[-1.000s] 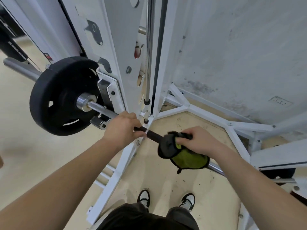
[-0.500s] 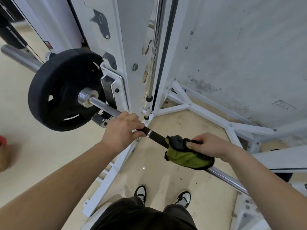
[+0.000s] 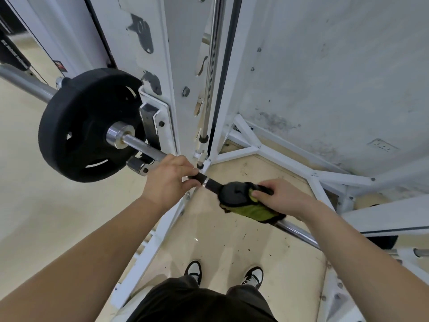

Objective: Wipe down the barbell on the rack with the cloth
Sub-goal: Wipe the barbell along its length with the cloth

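A steel barbell (image 3: pixel 148 148) runs from upper left to lower right across a white rack (image 3: pixel 162 66), with a black weight plate (image 3: pixel 88 124) on its left end. My left hand (image 3: pixel 169 180) grips the bar just right of the rack's hook, at a black sleeve section. A green and black cloth (image 3: pixel 246 203) is wrapped around the bar right of that, and my right hand (image 3: pixel 281 198) is closed over it. The bare shaft reappears below the cloth toward the lower right.
A chrome guide rod (image 3: pixel 210 77) stands upright inside the rack post. White base struts (image 3: pixel 290 163) spread over the wooden floor beside a stained wall (image 3: pixel 336 77). My two shoes (image 3: pixel 193 271) stand below the bar. Another grey bar (image 3: pixel 21 80) sticks out at far left.
My right hand has slid the cloth along the bar, down-right and then back toward my left hand. The left hand kept its grip.
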A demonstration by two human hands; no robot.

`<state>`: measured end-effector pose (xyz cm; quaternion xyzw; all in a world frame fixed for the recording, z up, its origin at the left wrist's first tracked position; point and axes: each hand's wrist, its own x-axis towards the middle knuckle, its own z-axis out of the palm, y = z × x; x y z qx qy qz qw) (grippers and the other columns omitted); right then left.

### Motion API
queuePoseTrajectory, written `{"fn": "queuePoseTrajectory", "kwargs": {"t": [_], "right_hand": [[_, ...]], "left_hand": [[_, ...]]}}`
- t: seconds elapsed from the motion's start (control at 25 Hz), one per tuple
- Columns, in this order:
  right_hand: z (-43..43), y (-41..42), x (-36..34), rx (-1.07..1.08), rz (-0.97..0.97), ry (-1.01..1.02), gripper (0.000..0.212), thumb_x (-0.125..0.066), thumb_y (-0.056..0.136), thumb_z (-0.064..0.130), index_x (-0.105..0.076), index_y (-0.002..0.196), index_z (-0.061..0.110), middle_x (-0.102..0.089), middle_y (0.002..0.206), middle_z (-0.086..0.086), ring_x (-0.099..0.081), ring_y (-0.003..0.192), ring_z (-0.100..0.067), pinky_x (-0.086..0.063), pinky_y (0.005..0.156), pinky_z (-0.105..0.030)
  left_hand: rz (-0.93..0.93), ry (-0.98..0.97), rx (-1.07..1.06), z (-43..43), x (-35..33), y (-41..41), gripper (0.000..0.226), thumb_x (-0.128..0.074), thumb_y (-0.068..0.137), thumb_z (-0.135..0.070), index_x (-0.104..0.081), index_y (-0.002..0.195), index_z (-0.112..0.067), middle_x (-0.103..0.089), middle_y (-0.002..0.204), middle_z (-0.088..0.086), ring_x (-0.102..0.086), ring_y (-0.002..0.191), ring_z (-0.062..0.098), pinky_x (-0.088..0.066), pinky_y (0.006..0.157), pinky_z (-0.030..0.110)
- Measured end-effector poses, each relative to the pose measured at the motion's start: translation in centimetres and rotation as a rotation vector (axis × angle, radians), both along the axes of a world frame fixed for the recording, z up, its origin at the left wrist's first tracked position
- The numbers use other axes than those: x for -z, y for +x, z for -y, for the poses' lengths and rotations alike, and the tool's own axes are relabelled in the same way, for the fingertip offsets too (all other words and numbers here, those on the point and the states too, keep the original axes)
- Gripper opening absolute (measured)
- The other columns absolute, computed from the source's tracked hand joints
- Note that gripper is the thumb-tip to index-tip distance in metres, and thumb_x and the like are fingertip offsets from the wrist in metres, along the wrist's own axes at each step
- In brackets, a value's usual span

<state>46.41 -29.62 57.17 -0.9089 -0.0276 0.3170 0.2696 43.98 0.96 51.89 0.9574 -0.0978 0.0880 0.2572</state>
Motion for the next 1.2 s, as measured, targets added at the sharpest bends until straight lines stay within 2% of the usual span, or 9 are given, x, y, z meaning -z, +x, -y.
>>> {"fn": "queuePoseTrajectory", "kwargs": {"t": [0.16, 0.28, 0.36, 0.4, 0.52, 0.64, 0.8, 1.0, 1.2], "right_hand": [[0.8, -2.6, -1.6, -0.074, 0.175, -0.324, 0.030, -0.056, 0.096, 0.041, -0.052, 0.071, 0.024, -0.059, 0.068, 0.004, -0.061, 0.071, -0.023, -0.049, 0.062, -0.036], [-4.1, -4.9, -4.1, -0.123, 0.413, -0.189, 0.017, -0.054, 0.092, 0.045, -0.056, 0.083, 0.030, -0.066, 0.076, 0.007, -0.064, 0.075, -0.021, -0.054, 0.064, -0.039], [-7.1, -6.3, -4.9, -0.102, 0.309, 0.062, 0.018, -0.058, 0.088, 0.046, -0.063, 0.087, 0.030, -0.070, 0.074, 0.004, -0.068, 0.069, -0.019, -0.058, 0.062, -0.042], [-8.0, -6.9, -4.9, -0.078, 0.218, 0.163, 0.018, -0.060, 0.089, 0.045, -0.066, 0.087, 0.028, -0.071, 0.073, 0.001, -0.070, 0.066, -0.020, -0.060, 0.061, -0.045], [-8.6, -8.2, -4.3, -0.071, -0.081, 0.329, 0.014, -0.063, 0.092, 0.040, -0.073, 0.096, 0.031, -0.075, 0.086, -0.001, -0.074, 0.082, -0.020, -0.063, 0.076, -0.049], [-7.8, -9.0, -4.5, -0.135, -0.280, 0.384, 0.018, -0.067, 0.091, 0.037, -0.074, 0.107, 0.034, -0.076, 0.102, 0.002, -0.073, 0.098, -0.012, -0.060, 0.092, -0.039], [-4.9, -8.1, -5.1, 0.222, 0.185, 0.223, 0.024, -0.061, 0.095, 0.044, -0.076, 0.087, 0.027, -0.077, 0.085, 0.001, -0.072, 0.075, -0.015, -0.060, 0.072, -0.038], [-2.1, -7.8, -4.4, 0.547, 0.241, 0.317, 0.024, -0.061, 0.099, 0.030, -0.074, 0.080, 0.023, -0.076, 0.076, 0.011, -0.070, 0.061, -0.003, -0.055, 0.066, -0.034], [-1.1, -7.0, -2.6, 0.502, 0.379, 0.197, 0.036, -0.056, 0.097, 0.035, -0.067, 0.075, 0.009, -0.069, 0.070, -0.008, -0.066, 0.070, -0.028, -0.060, 0.068, -0.049]], "left_hand": [[0.035, -0.093, -0.154, 3.7, -1.1, -4.4, 0.011, -0.077, 0.089, -0.026, -0.081, 0.097, -0.021, -0.074, 0.108, -0.007, -0.063, 0.107, 0.018, -0.058, 0.084, 0.038], [-0.348, -0.800, -0.286, 7.6, -3.9, -9.5, 0.035, -0.067, 0.094, -0.054, -0.074, 0.115, -0.028, -0.073, 0.113, -0.013, -0.063, 0.112, 0.003, -0.049, 0.096, 0.020], [-0.667, -1.304, -0.319, 8.3, -5.2, -10.7, 0.041, -0.061, 0.095, -0.056, -0.070, 0.121, -0.026, -0.075, 0.113, -0.002, -0.069, 0.108, 0.011, -0.056, 0.094, 0.029], [-0.732, -1.386, -0.350, 7.8, -5.2, -10.9, 0.039, -0.063, 0.096, -0.053, -0.069, 0.122, -0.025, -0.076, 0.115, 0.003, -0.072, 0.107, 0.017, -0.059, 0.096, 0.038], [-0.843, -1.315, -0.412, 5.9, -4.4, -11.5, 0.039, -0.078, 0.086, -0.050, -0.069, 0.120, -0.032, -0.077, 0.116, 0.006, -0.075, 0.104, 0.022, -0.059, 0.096, 0.051], [-0.973, -1.297, -0.516, 6.6, -2.7, -12.2, 0.038, -0.077, 0.089, -0.044, -0.071, 0.118, -0.020, -0.080, 0.106, 0.009, -0.077, 0.096, 0.026, -0.063, 0.089, 0.047], [-0.808, -1.530, -0.882, 6.6, -0.8, -9.3, 0.042, -0.077, 0.090, -0.038, -0.066, 0.121, -0.011, -0.080, 0.103, 0.013, -0.077, 0.090, 0.027, -0.057, 0.059, 0.030], [-0.661, -1.756, -0.825, 11.8, -2.1, -6.0, 0.046, -0.071, 0.091, -0.053, -0.057, 0.130, -0.034, -0.070, 0.121, -0.005, -0.068, 0.108, 0.019, -0.059, 0.083, 0.040], [-0.810, -1.678, -0.722, 17.9, -0.9, -8.1, 0.033, -0.075, 0.091, -0.031, -0.063, 0.122, -0.026, -0.077, 0.114, 0.005, -0.075, 0.101, 0.026, -0.061, 0.091, 0.054]]}}
